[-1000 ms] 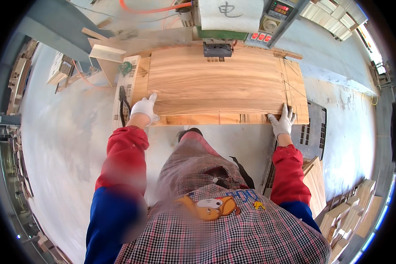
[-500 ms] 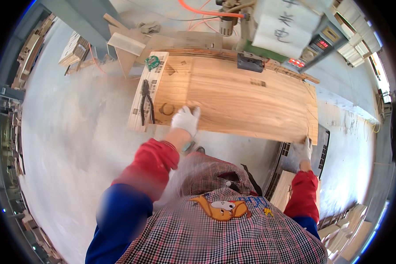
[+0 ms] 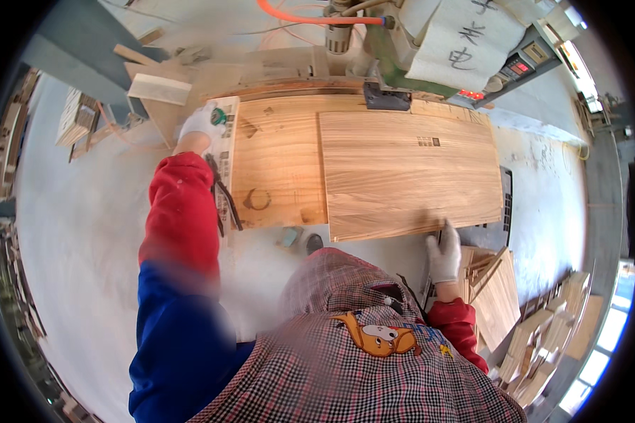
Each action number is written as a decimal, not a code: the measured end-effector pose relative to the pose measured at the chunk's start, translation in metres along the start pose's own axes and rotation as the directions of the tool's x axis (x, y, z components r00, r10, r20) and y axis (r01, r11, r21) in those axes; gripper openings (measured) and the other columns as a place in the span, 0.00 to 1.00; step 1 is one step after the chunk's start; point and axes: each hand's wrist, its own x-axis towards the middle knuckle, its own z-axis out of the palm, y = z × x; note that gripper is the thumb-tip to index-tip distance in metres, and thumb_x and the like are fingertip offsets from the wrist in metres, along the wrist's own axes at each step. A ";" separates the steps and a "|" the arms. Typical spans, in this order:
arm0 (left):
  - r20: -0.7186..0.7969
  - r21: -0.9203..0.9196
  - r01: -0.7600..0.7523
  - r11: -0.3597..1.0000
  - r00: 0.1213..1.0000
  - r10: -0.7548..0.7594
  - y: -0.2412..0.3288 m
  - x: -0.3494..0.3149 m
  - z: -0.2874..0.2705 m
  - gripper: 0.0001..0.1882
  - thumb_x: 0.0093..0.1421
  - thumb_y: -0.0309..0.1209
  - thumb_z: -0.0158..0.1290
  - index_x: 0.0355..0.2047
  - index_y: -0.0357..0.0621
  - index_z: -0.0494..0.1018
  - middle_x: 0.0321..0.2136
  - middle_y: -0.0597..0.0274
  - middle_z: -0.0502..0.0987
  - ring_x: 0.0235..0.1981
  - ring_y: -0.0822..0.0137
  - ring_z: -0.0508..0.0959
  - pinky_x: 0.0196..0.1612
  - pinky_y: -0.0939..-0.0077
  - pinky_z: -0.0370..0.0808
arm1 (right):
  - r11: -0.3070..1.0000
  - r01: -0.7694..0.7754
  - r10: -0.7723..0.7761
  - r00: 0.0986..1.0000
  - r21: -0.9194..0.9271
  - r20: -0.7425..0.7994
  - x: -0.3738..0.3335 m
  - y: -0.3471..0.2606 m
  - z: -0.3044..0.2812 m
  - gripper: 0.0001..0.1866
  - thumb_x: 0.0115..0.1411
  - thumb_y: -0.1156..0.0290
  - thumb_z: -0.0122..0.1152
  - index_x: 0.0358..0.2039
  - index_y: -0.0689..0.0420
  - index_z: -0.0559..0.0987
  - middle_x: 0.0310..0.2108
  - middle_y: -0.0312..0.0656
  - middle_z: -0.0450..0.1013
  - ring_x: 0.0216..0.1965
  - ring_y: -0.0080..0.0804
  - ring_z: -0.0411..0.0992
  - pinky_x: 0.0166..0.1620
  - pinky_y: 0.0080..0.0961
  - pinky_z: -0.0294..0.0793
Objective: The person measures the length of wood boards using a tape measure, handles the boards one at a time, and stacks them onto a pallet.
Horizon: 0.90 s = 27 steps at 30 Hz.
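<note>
A flat wood panel (image 3: pixel 409 169) with striped grain lies on a yellowish wooden worktop (image 3: pixel 282 155), its near edge jutting past the worktop's front. My right hand (image 3: pixel 444 255), in a white glove, is at that near edge toward the right, thumb and fingers apart, gripping nothing. At the far left my gloved left hand (image 3: pixel 197 125) reaches right up to a green tape measure (image 3: pixel 219 116) on a pale strip of board (image 3: pixel 227 141). Its fingers are mostly hidden, so whether they hold the tape is unclear. Black-handled pliers (image 3: pixel 224 194) lie below it, partly behind my sleeve.
Behind the worktop stands a machine with a control box (image 3: pixel 518 67) and an orange hose (image 3: pixel 317 19). A dark block (image 3: pixel 386 97) sits at the worktop's back edge. Wood pieces (image 3: pixel 490 282) are stacked low at the right, with more stacks (image 3: pixel 550 331) beyond.
My left hand has gone from the worktop's front edge to the tape measure at far left. The panel has shifted right and toward me on the worktop. My right hand has come off its right corner.
</note>
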 end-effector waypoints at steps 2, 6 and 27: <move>0.029 -0.058 0.057 0.997 0.998 -0.056 0.013 0.003 -0.010 0.37 0.46 0.39 0.60 0.58 0.48 0.62 0.49 0.46 0.71 0.51 0.50 0.71 0.53 0.66 0.68 | 0.997 0.078 -0.076 0.990 -0.013 0.116 -0.001 -0.033 0.003 0.28 0.52 0.73 0.61 0.54 0.62 0.68 0.50 0.52 0.69 0.50 0.45 0.68 0.52 0.33 0.68; -0.291 -0.355 -0.180 0.917 0.954 0.075 0.048 -0.024 -0.021 0.33 0.48 0.38 0.59 0.54 0.44 0.65 0.47 0.47 0.73 0.46 0.51 0.75 0.48 0.63 0.72 | 0.895 -0.220 0.072 0.930 0.389 0.360 0.000 -0.092 0.006 0.23 0.56 0.70 0.60 0.51 0.64 0.71 0.45 0.51 0.73 0.51 0.36 0.70 0.52 0.31 0.69; 0.468 -0.825 0.111 0.554 0.685 0.559 0.234 -0.200 0.046 0.17 0.52 0.35 0.57 0.38 0.36 0.72 0.31 0.53 0.77 0.33 0.63 0.76 0.39 0.71 0.73 | 0.899 0.233 -0.423 0.688 0.372 0.590 0.027 -0.142 0.009 0.53 0.48 0.50 0.67 0.64 0.63 0.47 0.49 0.62 0.66 0.50 0.56 0.67 0.52 0.36 0.68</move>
